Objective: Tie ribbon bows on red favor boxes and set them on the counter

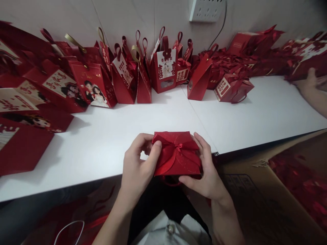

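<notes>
"White tabletop (107,136), backed by a pale wall (122,13) bearing a power strip (206,10): which object serves as landmark?"

"The red ribbon-tied box (177,160), held in both hands over the table's near edge. Whether its underside touches the table cannot be told."

"And the surroundings?"

"Beyond the box, upright gift boxes (165,73); to its right and below table level, a carton (245,190) with red contents (304,190); far to its right, well apart, a co-worker's hand (311,83)."

"How is the box best handled?"

"In our judgement, by supporting it at its sides, so that the bow (178,146) at its centre bears no pressure. Ribbon ends are best smoothed flat over the curved flaps; a light thumb is advisable, since the ribbon may slip and the card may dent."

"State of each hand?"

"Left hand (141,160): closed about the box's left side, thumb pressed over the ribbon, fingers curled behind. Right hand (206,166): more widely spread, yet gripping also, fingers along the box's right side, thumb at its near lower edge."

"And below?"

"A dark red loop (171,182), partly hidden beneath the box; its attachment cannot be told."
</notes>
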### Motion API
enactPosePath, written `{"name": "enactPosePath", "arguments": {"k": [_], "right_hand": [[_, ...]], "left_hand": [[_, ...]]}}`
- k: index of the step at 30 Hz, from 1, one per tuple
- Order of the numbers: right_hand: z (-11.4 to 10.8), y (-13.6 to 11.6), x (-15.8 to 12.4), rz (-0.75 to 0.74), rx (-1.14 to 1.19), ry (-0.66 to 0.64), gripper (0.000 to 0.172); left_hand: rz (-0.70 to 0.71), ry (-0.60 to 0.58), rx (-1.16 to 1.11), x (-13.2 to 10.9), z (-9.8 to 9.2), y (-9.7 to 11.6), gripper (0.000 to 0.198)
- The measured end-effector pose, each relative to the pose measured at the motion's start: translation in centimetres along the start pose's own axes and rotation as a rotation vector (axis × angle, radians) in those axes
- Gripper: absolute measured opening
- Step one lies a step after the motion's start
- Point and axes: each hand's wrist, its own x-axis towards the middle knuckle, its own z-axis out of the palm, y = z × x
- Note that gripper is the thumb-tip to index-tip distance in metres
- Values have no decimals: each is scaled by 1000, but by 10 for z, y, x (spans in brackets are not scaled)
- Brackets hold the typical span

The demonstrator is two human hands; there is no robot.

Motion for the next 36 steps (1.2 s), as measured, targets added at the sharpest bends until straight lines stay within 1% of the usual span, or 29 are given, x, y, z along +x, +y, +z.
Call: {"name": "enactPosePath", "arguments": {"k": [2,4,6,9,12,16,19,26,36], "right_hand": [[1,1,-2,-4,-24,30,95],[2,2,-3,-13,-32,51,95],[4,3,-4,-7,-20,57,95],[6,2,-4,-4,25,51,94],[9,1,-4,-44,48,55,93],[10,1,-3,-79,63,64,90],[9,2,-3,-70,68,52,92],[10,1,-1,-55,81,42,92],[8,2,-3,-36,64,43,92]], "left_hand": [[147,35,101,-2,0,4,7],[326,61,177,-8,0,8,13],[477,23,241,-15,0,13,20],[665,-39,388,-27,2,18,22],[788,-43,479,-33,5,17,20],[822,-46,484,-34,7,13,20],[815,-35,480,-33,7,12,21],[820,-69,532,-33,5,13,23],[809,-77,532,-33,5,12,21]]}}
